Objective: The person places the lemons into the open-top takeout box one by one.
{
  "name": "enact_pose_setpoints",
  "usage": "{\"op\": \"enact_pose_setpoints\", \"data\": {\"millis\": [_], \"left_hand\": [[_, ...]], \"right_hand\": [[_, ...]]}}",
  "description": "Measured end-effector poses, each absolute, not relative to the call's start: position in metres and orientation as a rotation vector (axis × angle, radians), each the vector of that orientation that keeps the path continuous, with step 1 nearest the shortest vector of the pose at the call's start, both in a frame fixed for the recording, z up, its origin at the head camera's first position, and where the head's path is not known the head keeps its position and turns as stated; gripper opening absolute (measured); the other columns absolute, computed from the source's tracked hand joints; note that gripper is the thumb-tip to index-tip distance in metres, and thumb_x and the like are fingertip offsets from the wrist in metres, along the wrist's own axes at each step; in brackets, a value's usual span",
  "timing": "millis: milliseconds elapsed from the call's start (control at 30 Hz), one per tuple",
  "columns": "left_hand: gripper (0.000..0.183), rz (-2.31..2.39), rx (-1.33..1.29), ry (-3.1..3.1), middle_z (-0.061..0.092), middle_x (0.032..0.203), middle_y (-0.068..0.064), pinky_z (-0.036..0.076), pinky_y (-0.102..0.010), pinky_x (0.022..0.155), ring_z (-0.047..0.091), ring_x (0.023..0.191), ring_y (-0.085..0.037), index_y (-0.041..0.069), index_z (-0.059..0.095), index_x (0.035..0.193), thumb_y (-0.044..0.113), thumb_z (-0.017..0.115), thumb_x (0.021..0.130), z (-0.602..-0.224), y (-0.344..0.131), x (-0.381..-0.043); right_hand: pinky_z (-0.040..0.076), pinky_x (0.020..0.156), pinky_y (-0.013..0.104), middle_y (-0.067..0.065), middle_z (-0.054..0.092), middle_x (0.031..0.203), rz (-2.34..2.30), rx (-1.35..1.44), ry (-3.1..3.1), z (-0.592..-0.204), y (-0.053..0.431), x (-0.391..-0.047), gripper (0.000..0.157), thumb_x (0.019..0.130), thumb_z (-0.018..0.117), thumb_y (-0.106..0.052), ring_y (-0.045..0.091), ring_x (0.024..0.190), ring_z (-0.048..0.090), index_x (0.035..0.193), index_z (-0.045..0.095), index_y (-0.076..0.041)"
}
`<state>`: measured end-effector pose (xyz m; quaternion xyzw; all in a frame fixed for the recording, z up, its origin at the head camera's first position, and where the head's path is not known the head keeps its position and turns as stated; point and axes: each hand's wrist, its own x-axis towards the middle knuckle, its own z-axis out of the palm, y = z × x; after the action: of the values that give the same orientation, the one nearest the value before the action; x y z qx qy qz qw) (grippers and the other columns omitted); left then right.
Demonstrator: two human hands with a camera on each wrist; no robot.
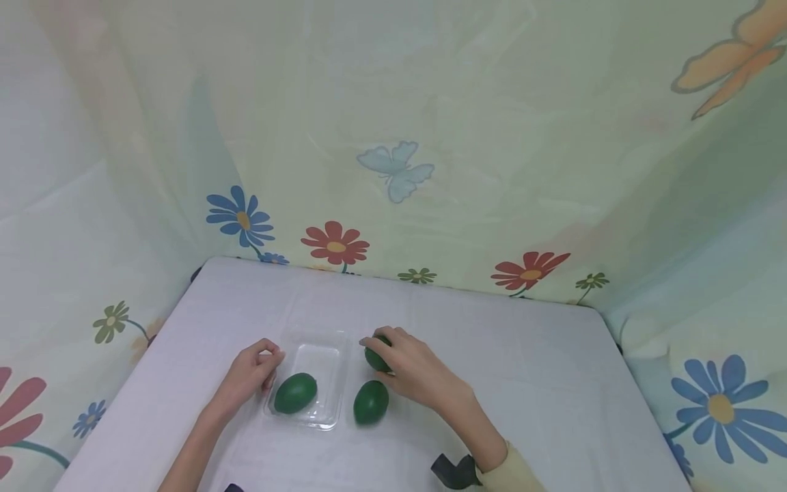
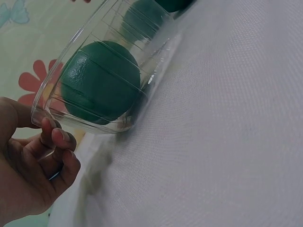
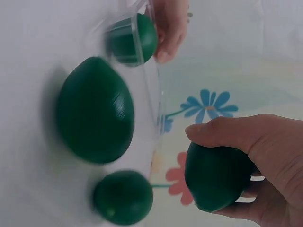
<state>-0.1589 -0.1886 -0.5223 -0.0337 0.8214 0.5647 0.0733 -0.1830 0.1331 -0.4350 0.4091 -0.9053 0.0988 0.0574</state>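
Observation:
At its left edge, a clear plastic box [image 1: 332,410] is held between the thumb and fingers of my left hand [image 1: 249,372]. One green lime [image 1: 296,393] lies inside, near the front left corner. My right hand [image 1: 418,369] grips another lime [image 3: 218,175] above the table, just right of the box. Below that hand, a lime [image 1: 371,403] rests on the tabletop beside the box. The right wrist view shows one more loose lime [image 3: 123,196] on the table; the right hand seems to cover it in the head view.
The table [image 1: 522,383] wears a white cloth. Behind it and at both sides hangs a curtain [image 1: 479,137] printed with flowers and butterflies. A black strap [image 1: 455,471] sits at the right wrist.

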Motion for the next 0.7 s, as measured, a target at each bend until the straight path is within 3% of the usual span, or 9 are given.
{"op": "enact_pose_setpoints", "data": {"millis": [200, 433, 700], "left_hand": [[0.028, 1.698, -0.099, 2.461, 0.05, 0.057, -0.001, 0.043, -0.027, 0.054, 0.05, 0.052, -0.014, 0.0, 0.057, 0.114, 0.026, 0.06, 0.105, -0.521, -0.19, -0.16], [0.026, 1.683, -0.116, 2.476, 0.049, 0.056, 0.0, 0.041, -0.027, 0.053, 0.048, 0.051, -0.015, 0.001, 0.056, 0.112, 0.025, 0.06, 0.105, -0.524, -0.191, -0.163], [0.02, 1.688, -0.103, 2.473, 0.049, 0.055, 0.001, 0.04, -0.025, 0.052, 0.045, 0.05, -0.012, 0.0, 0.057, 0.109, 0.02, 0.058, 0.105, -0.528, -0.189, -0.167]], "right_hand": [[0.045, 0.112, 0.044, 0.008, 0.062, 0.132, 0.295, 1.329, -2.77, -0.433, 0.098, -0.196, 0.057, 0.089, 0.082, -0.022, 0.022, 0.116, 0.066, 0.141, 0.059, -0.019], [0.056, 0.094, 0.031, 0.006, 0.062, 0.134, 0.284, 1.413, -2.889, -0.448, 0.051, -0.215, 0.057, 0.092, 0.08, -0.026, 0.019, 0.116, 0.064, 0.144, 0.057, -0.022], [0.055, 0.096, 0.03, 0.005, 0.061, 0.137, 0.194, 1.452, -2.989, -0.471, 0.013, -0.226, 0.056, 0.094, 0.078, -0.03, 0.019, 0.117, 0.062, 0.144, 0.057, -0.021]]}}
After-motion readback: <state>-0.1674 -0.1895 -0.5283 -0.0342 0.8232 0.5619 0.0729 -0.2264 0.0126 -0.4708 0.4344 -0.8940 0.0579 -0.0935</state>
